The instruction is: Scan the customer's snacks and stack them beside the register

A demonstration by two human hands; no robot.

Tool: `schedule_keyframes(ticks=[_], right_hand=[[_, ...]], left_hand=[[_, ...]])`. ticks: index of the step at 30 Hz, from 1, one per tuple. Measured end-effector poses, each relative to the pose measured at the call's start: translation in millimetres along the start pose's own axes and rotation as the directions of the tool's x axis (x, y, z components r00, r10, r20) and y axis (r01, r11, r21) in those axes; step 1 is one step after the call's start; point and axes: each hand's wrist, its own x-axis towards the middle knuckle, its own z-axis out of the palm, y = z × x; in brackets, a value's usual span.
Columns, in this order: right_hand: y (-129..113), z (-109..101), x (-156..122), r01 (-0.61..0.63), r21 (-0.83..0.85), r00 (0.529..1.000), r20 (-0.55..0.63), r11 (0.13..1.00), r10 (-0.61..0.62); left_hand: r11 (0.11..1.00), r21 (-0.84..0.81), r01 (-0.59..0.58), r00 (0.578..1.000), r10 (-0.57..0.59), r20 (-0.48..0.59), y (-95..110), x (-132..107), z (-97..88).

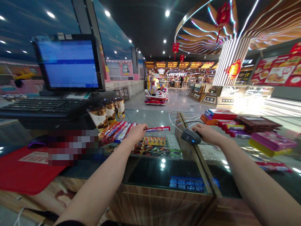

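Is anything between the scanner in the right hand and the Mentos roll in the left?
Nothing visible: the roll, held in the left hand, points its free end toward the scanner in the right hand, with an open gap above the counter.

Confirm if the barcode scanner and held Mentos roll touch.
Apart. The head view shows a plain gap between the Mentos roll's right end and the barcode scanner.

The left hand (136,133) hides the left end of the Mentos roll (158,129), and the right hand (208,133) covers part of the scanner (190,136). A pixelated patch (72,147) masks whatever lies along the right edge of the red mat (25,175). The picture's left side cuts off keyboard (37,108) and mat; text on the monitor (69,69) is unreadably blurred.
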Motion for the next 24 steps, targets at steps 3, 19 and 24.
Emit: schedule_keyframes(ticks=[3, 19, 24], right_hand=[[4.4, 1.0, -2.3, 0.031, 0.093, 0.999, 0.031, 0.995, -0.035], [-23.1, -10.1, -2.5, 0.122, 0.224, 0.983, 0.108, 0.967, -0.149], [-43.6, -17.4, -4.3, 0.152, 0.229, 0.974, 0.134, 0.962, -0.185]], left_hand=[[1.000, 0.005, 0.000, 1.000, 0.000, 0.001, -0.3, 0.0, -0.2], [1.000, 0.002, -0.002, 1.000, 0.002, 0.000, -6.0, 2.5, 3.1], [1.000, -0.013, -0.009, 1.000, 0.009, 0.002, -7.2, 3.9, 4.3]])
